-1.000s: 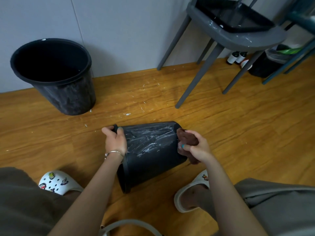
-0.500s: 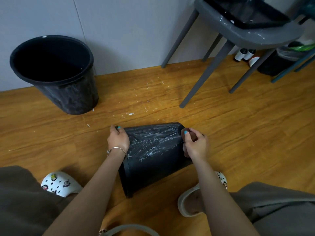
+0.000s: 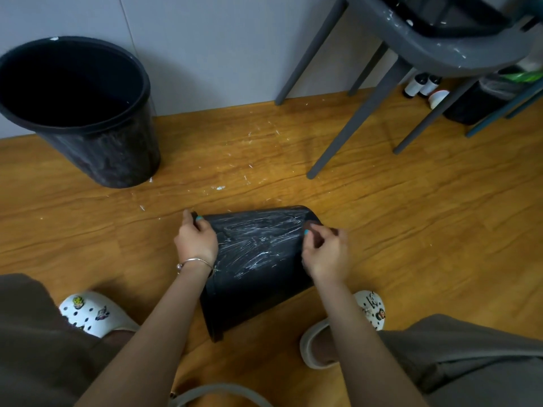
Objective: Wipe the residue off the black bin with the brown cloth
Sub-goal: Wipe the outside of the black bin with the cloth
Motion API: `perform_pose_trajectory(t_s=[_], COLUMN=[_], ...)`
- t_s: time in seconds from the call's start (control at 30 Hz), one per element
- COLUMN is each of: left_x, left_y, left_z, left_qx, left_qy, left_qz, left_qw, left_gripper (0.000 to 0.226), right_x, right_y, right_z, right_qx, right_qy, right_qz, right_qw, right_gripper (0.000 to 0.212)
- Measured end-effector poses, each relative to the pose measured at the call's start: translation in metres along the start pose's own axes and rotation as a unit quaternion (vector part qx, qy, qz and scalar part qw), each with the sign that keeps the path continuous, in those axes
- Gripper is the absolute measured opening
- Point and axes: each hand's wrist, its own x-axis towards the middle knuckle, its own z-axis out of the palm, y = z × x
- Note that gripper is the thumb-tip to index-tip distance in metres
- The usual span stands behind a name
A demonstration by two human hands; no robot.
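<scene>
A black bin (image 3: 258,268) lies on its side on the wooden floor between my feet, its upper wall smeared with white streaks. My left hand (image 3: 195,240) grips the bin's left side near its far edge, thumb and fingers curled over it. My right hand (image 3: 324,254) is at the bin's far right end, its fingers bunched around the brown cloth (image 3: 310,226), of which only a small dark-brown piece shows past the fingertips.
A second black bin (image 3: 88,113) stands upright at the back left by the wall. A grey chair (image 3: 411,54) stands at the back right, with small bottles (image 3: 420,85) and a lined bin (image 3: 484,98) under it. White flecks litter the floor (image 3: 249,160).
My right hand has drawn the cloth in from the bin's right side to its far end, so the cloth is now mostly hidden under the fingers. My left hand has stayed on the bin.
</scene>
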Motion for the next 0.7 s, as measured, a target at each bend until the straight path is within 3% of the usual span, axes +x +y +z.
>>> perform_pose_trajectory(t_s=[0.07, 0.13, 0.3, 0.47, 0.53, 0.63, 0.7], left_x=[0.001, -0.001, 0.001, 0.006, 0.004, 0.002, 0.001], left_y=[0.000, 0.001, 0.004, 0.003, 0.002, 0.002, 0.001], left_z=[0.000, 0.001, 0.004, 0.003, 0.003, 0.004, 0.003], left_qx=[0.003, 0.009, 0.020, 0.022, 0.023, 0.026, 0.023], left_qy=[-0.004, -0.013, -0.008, -0.020, -0.024, -0.016, -0.016], left_qz=[-0.008, -0.007, -0.006, -0.012, -0.006, 0.001, -0.001], left_qw=[1.000, 1.000, 1.000, 0.999, 0.999, 1.000, 1.000], left_gripper=[0.049, 0.049, 0.048, 0.046, 0.045, 0.045, 0.046], right_x=[-0.018, -0.006, 0.024, -0.014, 0.009, 0.030, 0.011], right_y=[0.001, 0.014, 0.012, 0.006, 0.017, 0.015, 0.001], right_z=[0.002, -0.004, -0.009, -0.007, -0.019, -0.025, -0.015], right_qx=[0.030, 0.036, 0.039, 0.012, -0.011, -0.029, -0.046], right_qy=[-0.011, -0.033, -0.001, -0.082, -0.093, -0.047, -0.063], right_qz=[-0.087, -0.116, 0.033, -0.120, -0.090, 0.004, -0.017], right_qw=[0.996, 0.992, 0.999, 0.989, 0.992, 0.998, 0.997], right_gripper=[0.030, 0.028, 0.028, 0.029, 0.027, 0.026, 0.028])
